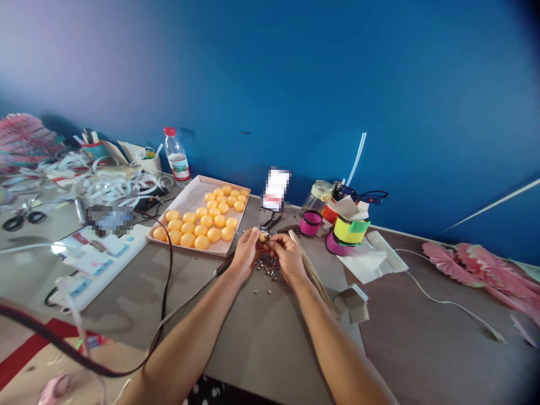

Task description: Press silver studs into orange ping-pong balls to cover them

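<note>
My left hand (pixel 244 250) is closed around a small yellow ball (pixel 263 237) with shiny silver bits on it. The fingers of my right hand (pixel 289 257) are pinched together against the ball's right side; whatever is between their tips is too small to name. Below both hands, a loose pile of small silver beads (pixel 266 266) is scattered on the grey table. To the left of my hands, a shallow white tray (pixel 184 198) holds many orange-yellow balls (pixel 201 242). A dark-handled tool (pixel 275 220) lies just behind my hands, partly hidden.
A phone-like bright screen (pixel 276 190) leans against the blue wall. Right of it stand a glass jar (pixel 317 194), a pink ring (pixel 311 223) and a yellow roll (pixel 348 230). A water bottle (pixel 177 160) and power strip (pixel 107 264) are left; a dark cable (pixel 167 281) loops over my left forearm.
</note>
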Demonstrator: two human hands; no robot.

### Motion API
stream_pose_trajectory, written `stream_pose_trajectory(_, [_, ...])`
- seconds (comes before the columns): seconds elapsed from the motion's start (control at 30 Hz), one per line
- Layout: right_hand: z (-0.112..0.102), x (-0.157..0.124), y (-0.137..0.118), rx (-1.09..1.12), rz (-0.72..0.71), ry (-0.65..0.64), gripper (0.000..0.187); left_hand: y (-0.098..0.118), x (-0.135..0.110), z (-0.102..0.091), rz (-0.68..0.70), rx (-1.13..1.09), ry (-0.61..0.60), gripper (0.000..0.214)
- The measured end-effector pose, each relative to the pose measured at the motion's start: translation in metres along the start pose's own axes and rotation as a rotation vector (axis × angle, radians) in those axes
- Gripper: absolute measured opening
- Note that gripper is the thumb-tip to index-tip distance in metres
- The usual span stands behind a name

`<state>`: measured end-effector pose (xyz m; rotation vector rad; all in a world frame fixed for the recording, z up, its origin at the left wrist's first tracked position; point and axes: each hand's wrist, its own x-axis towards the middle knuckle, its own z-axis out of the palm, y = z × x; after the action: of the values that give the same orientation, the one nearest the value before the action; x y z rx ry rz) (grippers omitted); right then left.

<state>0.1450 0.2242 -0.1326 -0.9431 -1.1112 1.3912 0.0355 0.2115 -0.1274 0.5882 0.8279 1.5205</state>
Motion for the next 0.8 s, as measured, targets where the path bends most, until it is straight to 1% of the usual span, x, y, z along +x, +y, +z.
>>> stream_pose_trajectory(0.1, [0.0006,-0.0014,-0.0012,-0.076,-0.022,0.006,0.009,-0.0012,-0.0004,-0.0004,-0.003,0.026,0.015,0.039])
stream_pose_trajectory(0.23, [0.0018,-0.0025,-0.0011,-0.136,-0.035,0.011,0.009,-0.003,0.0003,-0.0012,0.003,0.054,0.03,0.04])
stream_pose_trajectory(0.4, [0.0015,-0.0022,0.0024,-0.09,-0.029,-0.008,0.01,-0.0035,0.0001,-0.0007,-0.002,0.059,0.018,0.04])
stream_pose_trajectory(0.6, [0.0001,-0.0018,0.003,-0.061,-0.033,0.0,0.014,-0.0033,-0.0016,0.0016,0.006,0.021,-0.007,0.04])
stream_pose_trajectory(0.8, [-0.0031,0.0013,0.0076,-0.043,-0.001,-0.02,0.014,-0.0045,-0.0028,0.0026,-0.004,0.027,-0.019,0.041])
